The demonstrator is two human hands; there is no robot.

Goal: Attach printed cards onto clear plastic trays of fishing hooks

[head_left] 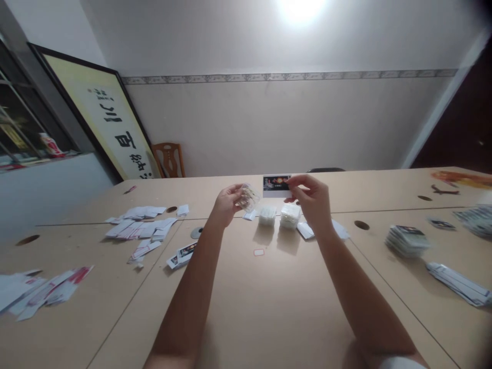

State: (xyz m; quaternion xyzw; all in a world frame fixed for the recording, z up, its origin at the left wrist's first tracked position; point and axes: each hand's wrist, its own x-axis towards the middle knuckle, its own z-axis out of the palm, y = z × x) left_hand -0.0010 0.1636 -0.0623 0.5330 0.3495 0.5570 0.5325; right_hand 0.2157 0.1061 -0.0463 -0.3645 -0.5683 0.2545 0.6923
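Note:
My left hand [229, 201] is closed on a small clear plastic packet [249, 198] with pale contents that I cannot make out. Pinched by its right edge, a printed card [275, 186], mostly black with a white strip along the bottom, is in my right hand [310, 197]. Card and packet are held up side by side, slightly apart, above the table. Beneath them stand two stacks of clear packets, a left stack [267, 216] and a right stack [290, 215]. A small red-edged white label [259, 252] lies nearer to me.
White paper slips [140, 228] are spread at the left, with more papers [46, 292] at the near left. Printed cards [182, 255] lie by my left forearm. At the right are a stack of packets [407, 241] and a white folded bundle [459, 284]. Cable holes [362, 225] pierce the table.

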